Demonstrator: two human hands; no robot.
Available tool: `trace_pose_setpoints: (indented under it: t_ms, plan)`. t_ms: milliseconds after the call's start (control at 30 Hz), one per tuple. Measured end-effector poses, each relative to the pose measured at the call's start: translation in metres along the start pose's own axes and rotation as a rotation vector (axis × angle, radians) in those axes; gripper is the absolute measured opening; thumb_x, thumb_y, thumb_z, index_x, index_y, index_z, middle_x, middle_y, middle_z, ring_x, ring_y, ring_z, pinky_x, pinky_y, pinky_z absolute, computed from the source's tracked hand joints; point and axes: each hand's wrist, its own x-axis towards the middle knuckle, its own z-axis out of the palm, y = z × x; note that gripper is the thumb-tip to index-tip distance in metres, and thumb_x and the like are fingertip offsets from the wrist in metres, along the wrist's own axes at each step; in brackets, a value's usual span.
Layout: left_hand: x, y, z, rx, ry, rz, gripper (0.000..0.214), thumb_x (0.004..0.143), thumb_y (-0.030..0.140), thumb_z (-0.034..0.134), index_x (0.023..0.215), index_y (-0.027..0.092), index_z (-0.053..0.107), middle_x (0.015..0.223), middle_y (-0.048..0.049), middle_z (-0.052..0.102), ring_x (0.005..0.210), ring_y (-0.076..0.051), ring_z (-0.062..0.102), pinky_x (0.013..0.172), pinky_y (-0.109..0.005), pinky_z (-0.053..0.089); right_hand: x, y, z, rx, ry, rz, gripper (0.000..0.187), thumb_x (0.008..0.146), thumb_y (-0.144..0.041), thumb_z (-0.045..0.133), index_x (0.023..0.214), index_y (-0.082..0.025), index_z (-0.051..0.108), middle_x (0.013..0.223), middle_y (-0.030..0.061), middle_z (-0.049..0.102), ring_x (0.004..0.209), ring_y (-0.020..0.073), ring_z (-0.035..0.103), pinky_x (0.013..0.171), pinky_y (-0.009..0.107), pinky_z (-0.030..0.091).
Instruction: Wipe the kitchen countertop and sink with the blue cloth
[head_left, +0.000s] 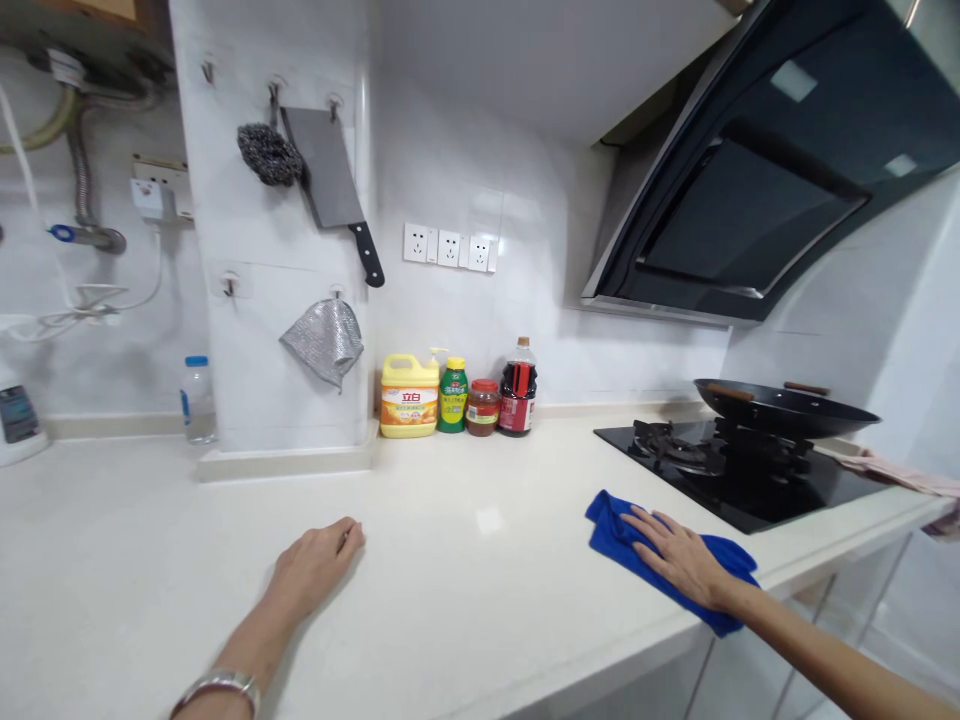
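My right hand (679, 562) lies flat with its fingers spread on a blue cloth (626, 548). The cloth is on the white counter (480, 600), to the left of the stove, and one corner hangs over the front edge. On the left part of the counter my left hand (319, 565) rests curled into a loose fist, with a metal band on its wrist. I see nothing held in it, though the palm side is hidden.
Along the back wall stand a yellow detergent jug (409, 398), a green bottle (452, 396), a red-lidded jar (482, 408) and a dark sauce bottle (517, 390). A wok (787, 408) sits on the black gas stove (739, 485). A cleaver (326, 170) hangs on the pillar.
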Motion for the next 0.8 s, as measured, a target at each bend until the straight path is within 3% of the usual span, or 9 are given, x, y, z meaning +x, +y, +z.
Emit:
trace_pose_setpoints:
  t_ms: [100,200,367,433,600,800]
  plan:
    - [0.000,0.002,0.003,0.036,-0.005,-0.023,0.045,0.096,0.038,0.021,0.100,0.024,0.063,0.103,-0.0109,0.074,0.101,-0.029,0.067,0.080,-0.037,0.046,0.011,0.008,0.011,-0.058,0.011,0.110,0.059,0.096,-0.057,0.026,0.153,-0.041,0.032,0.164,-0.0045,0.027,0.149,0.0323,0.024,0.116,0.057,0.026]
    - [0.001,0.007,0.006,0.078,0.009,-0.038,0.047,0.096,0.039,0.020,0.106,0.023,0.062,0.104,-0.0130,0.074,0.102,-0.030,0.068,0.082,-0.040,0.047,0.024,-0.005,0.016,-0.097,0.007,0.207,0.060,0.097,-0.055,0.025,0.154,-0.038,0.030,0.164,-0.0008,0.027,0.147,0.0364,0.026,0.112,0.061,0.029]
    - [0.004,0.014,0.007,0.124,-0.002,-0.071,0.048,0.096,0.037,0.020,0.109,0.021,0.064,0.103,-0.0154,0.074,0.101,-0.033,0.068,0.084,-0.044,0.047,0.053,-0.056,0.007,-0.138,0.025,0.434,0.059,0.098,-0.049,0.027,0.150,-0.024,0.038,0.154,0.0151,0.038,0.132,0.0425,0.043,0.098,0.066,0.037]
    - [0.005,0.016,0.005,0.130,-0.007,-0.070,0.048,0.096,0.037,0.020,0.109,0.021,0.064,0.104,-0.0161,0.074,0.102,-0.034,0.068,0.085,-0.045,0.047,0.067,-0.081,0.001,-0.115,0.009,0.457,0.059,0.098,-0.048,0.027,0.148,-0.020,0.041,0.147,0.0186,0.043,0.129,0.0436,0.044,0.096,0.067,0.036]
    - [0.009,0.014,0.005,0.094,-0.034,-0.065,0.049,0.096,0.039,0.021,0.105,0.022,0.066,0.103,-0.0150,0.074,0.103,-0.034,0.067,0.084,-0.043,0.046,0.101,-0.146,-0.007,-0.083,-0.016,0.308,0.062,0.099,-0.050,0.027,0.149,-0.017,0.038,0.149,0.0215,0.040,0.131,0.0435,0.041,0.098,0.066,0.034]
    - [0.011,0.013,0.004,0.086,-0.067,-0.091,0.050,0.095,0.042,0.022,0.109,0.023,0.066,0.105,-0.0152,0.073,0.103,-0.034,0.066,0.083,-0.043,0.046,0.121,-0.245,-0.006,-0.042,-0.048,0.010,0.069,0.097,-0.059,0.026,0.154,-0.020,0.031,0.159,0.0156,0.031,0.139,0.0423,0.032,0.105,0.063,0.031]
